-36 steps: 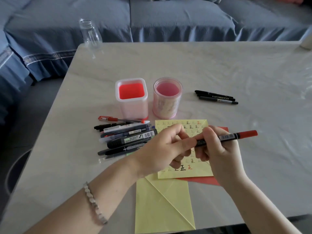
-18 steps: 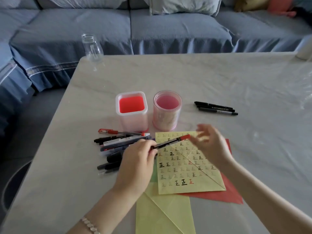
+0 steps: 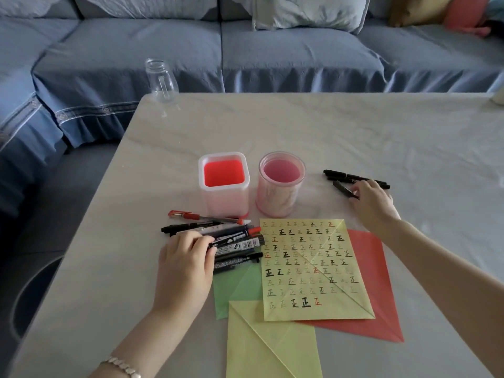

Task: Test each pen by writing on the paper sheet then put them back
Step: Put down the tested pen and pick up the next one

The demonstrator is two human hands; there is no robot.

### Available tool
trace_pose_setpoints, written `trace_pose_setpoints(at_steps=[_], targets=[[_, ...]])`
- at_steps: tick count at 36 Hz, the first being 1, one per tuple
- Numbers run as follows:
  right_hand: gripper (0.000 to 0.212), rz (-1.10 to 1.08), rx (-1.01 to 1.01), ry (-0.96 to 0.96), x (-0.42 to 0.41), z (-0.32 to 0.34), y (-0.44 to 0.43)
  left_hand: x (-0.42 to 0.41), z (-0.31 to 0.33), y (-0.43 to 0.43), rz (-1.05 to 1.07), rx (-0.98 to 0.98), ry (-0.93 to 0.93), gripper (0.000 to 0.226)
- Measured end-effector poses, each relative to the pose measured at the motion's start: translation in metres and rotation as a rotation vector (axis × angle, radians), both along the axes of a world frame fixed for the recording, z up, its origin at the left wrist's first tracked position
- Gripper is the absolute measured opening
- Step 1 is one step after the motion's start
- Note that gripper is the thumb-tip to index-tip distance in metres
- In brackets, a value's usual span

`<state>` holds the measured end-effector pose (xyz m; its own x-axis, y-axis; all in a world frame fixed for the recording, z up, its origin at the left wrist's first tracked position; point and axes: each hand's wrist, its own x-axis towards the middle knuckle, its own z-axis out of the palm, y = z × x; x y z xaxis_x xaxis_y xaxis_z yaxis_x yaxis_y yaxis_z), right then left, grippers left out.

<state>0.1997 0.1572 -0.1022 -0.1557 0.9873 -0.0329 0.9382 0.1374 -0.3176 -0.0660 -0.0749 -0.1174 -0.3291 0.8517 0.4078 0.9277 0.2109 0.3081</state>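
Note:
A yellow paper sheet [image 3: 313, 268] covered with rows of written characters lies in front of me. Left of it is a pile of several pens and markers [image 3: 234, 251]. My left hand [image 3: 185, 263] rests on that pile, and its fingertips pinch the back end of a red-capped marker [image 3: 245, 231] that lies on top. Farther right, my right hand [image 3: 372, 204] pinches one black pen [image 3: 343, 188], its free end tilted up off the table. Two more black pens [image 3: 351, 176] lie just behind it.
A square holder [image 3: 223, 200] and a round holder [image 3: 281, 203], both with nothing in them, stand behind the paper. Red [image 3: 381, 296], green [image 3: 234, 290] and yellow [image 3: 267, 347] sheets lie under and below it. A glass bottle [image 3: 161, 80] stands at the table's far left corner, before a blue sofa.
My left hand took the red-capped marker from the right hand and carried it down onto the pile. My right hand reached right and took hold of a black pen.

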Motion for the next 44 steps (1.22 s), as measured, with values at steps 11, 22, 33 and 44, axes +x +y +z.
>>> trace_pose_setpoints(at_steps=[11, 22, 33, 44], targets=[[0.021, 0.361, 0.111, 0.293, -0.009, 0.044, -0.081, 0.040, 0.032, 0.012, -0.259, 0.064, -0.153, 0.041], [0.011, 0.586, 0.394, 0.456, -0.018, 0.058, -0.154, 0.087, 0.052, 0.016, -0.507, -0.073, -0.234, 0.025], [0.034, -0.051, -0.319, 1.256, -0.032, 0.065, -0.183, 0.088, 0.059, -0.001, -0.589, -0.110, -0.566, 0.019], [0.040, -0.172, -0.280, 1.209, -0.051, 0.059, -0.194, 0.101, 0.064, -0.001, -0.635, -0.182, -0.716, 0.025]])
